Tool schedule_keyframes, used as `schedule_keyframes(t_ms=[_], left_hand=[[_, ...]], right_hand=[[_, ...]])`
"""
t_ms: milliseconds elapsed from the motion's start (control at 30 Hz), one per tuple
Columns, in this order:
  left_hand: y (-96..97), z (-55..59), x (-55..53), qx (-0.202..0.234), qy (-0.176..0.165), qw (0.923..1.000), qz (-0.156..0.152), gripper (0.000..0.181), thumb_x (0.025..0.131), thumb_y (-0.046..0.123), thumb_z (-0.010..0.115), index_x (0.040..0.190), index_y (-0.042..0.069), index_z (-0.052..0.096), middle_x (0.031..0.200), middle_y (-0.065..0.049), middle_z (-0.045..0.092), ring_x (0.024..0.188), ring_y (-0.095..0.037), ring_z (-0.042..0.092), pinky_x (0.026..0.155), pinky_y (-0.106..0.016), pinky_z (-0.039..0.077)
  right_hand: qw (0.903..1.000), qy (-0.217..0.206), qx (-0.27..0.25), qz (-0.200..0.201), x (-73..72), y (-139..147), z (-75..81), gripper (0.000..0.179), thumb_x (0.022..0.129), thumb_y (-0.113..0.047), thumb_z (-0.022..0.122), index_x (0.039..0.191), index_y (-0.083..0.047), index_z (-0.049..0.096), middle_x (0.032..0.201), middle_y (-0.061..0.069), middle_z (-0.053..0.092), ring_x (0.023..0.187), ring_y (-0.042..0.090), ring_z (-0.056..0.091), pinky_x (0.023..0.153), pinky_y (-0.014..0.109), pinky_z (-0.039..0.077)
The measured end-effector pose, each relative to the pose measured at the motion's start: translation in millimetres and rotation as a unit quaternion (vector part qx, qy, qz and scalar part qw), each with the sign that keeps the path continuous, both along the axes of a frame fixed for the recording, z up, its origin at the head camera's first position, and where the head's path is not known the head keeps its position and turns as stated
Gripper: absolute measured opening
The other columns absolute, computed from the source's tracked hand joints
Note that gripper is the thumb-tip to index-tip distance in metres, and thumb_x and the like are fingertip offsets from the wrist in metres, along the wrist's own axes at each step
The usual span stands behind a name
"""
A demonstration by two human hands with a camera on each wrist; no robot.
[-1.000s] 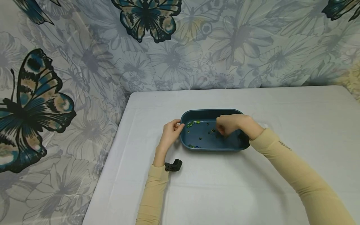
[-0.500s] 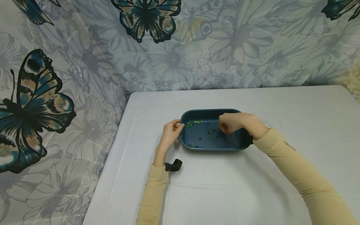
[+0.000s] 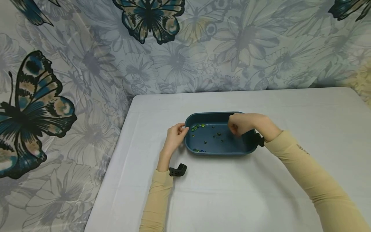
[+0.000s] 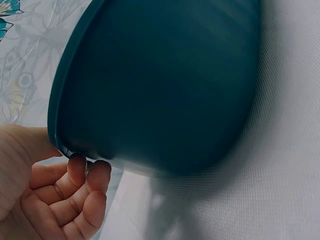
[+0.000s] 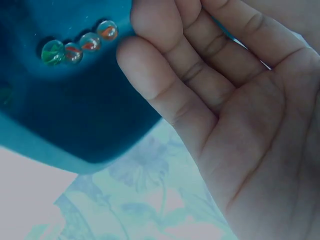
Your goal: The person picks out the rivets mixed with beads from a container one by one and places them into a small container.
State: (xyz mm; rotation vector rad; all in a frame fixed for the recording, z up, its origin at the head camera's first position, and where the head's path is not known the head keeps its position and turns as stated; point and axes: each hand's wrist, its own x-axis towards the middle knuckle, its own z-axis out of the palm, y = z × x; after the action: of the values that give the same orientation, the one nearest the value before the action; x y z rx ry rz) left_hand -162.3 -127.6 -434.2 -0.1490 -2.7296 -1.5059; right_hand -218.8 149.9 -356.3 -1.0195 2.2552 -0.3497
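A dark blue rectangular basin (image 3: 213, 154) with rounded corners stands on the table. My left hand (image 3: 174, 137) pinches its left rim between thumb and fingers; in the left wrist view that hand (image 4: 55, 187) is at the basin wall (image 4: 165, 90). Several green glass marbles (image 3: 198, 127) lie at the basin's far left, and more are scattered over its floor. My right hand (image 3: 242, 124) reaches down into the right part with bent fingers. Beside that hand (image 5: 225, 100) in the right wrist view lie orange-swirled marbles (image 5: 91, 42) and a green one (image 5: 52, 53). The tips of its thumb and forefinger are hidden.
A white cloth (image 3: 226, 190) covers the table (image 3: 156, 106). Behind and to the left hangs a fabric backdrop (image 3: 178, 64) with flowers and butterflies. A black wrist mount (image 3: 178, 170) sticks out from the left wrist, another (image 3: 259, 140) from the right.
My right hand has moved right and slightly away, toward the basin's right end. The left hand keeps its hold on the rim. The head view has shifted a little.
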Motion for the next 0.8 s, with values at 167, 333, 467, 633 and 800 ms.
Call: schedule_keyframes(t_ms=[167,333,467,633,800], left_hand=[[0.0,-0.7,-0.3,-0.003,0.0,1.0,0.002,0.032,0.093,0.016,0.058,0.116,-0.005,0.059,0.074,-0.007,0.057,0.056,-0.012,0.047,0.053,-0.022,0.04],[0.3,-0.8,-0.9,-0.003,-0.001,1.0,0.003,0.032,0.093,0.017,0.058,0.116,-0.005,0.06,0.074,-0.007,0.056,0.056,-0.012,0.046,0.052,-0.022,0.039],[0.5,-1.2,-1.1,-0.001,-0.001,1.0,0.003,0.032,0.093,0.016,0.058,0.116,-0.005,0.06,0.073,-0.007,0.056,0.056,-0.011,0.046,0.052,-0.022,0.039],[0.5,-1.9,-1.0,-0.001,-0.002,1.0,0.004,0.032,0.093,0.017,0.058,0.116,-0.005,0.06,0.073,-0.007,0.056,0.056,-0.011,0.045,0.052,-0.022,0.038],[0.4,-2.2,-1.1,0.002,-0.001,1.0,0.004,0.031,0.093,0.016,0.058,0.116,-0.005,0.06,0.073,-0.007,0.056,0.056,-0.012,0.045,0.052,-0.023,0.038]], right_hand=[[1.0,-0.002,-0.007,-0.002,-0.9,5,1.8,0.014,0.071,0.007,0.07,0.069,-0.004,0.062,0.065,0.0,0.053,0.059,0.014,0.046,0.054,0.029,0.043],[0.9998,0.003,-0.02,-0.001,-3.5,9,2.1,0.016,0.069,0.008,0.069,0.067,-0.005,0.061,0.065,-0.001,0.053,0.058,0.013,0.047,0.054,0.029,0.043],[0.9997,0.005,-0.022,-0.009,-4.0,14,2.8,0.017,0.068,0.009,0.068,0.065,-0.006,0.06,0.062,-0.001,0.052,0.056,0.013,0.045,0.054,0.028,0.041],[0.9995,0.001,-0.029,-0.011,-3.6,18,5.8,0.017,0.07,0.008,0.07,0.067,-0.006,0.06,0.063,0.0,0.052,0.057,0.013,0.045,0.054,0.029,0.042],[0.9994,-0.001,-0.028,-0.022,-3.1,23,7.7,0.017,0.072,0.006,0.072,0.069,-0.007,0.06,0.065,0.0,0.054,0.059,0.014,0.047,0.055,0.03,0.043]])
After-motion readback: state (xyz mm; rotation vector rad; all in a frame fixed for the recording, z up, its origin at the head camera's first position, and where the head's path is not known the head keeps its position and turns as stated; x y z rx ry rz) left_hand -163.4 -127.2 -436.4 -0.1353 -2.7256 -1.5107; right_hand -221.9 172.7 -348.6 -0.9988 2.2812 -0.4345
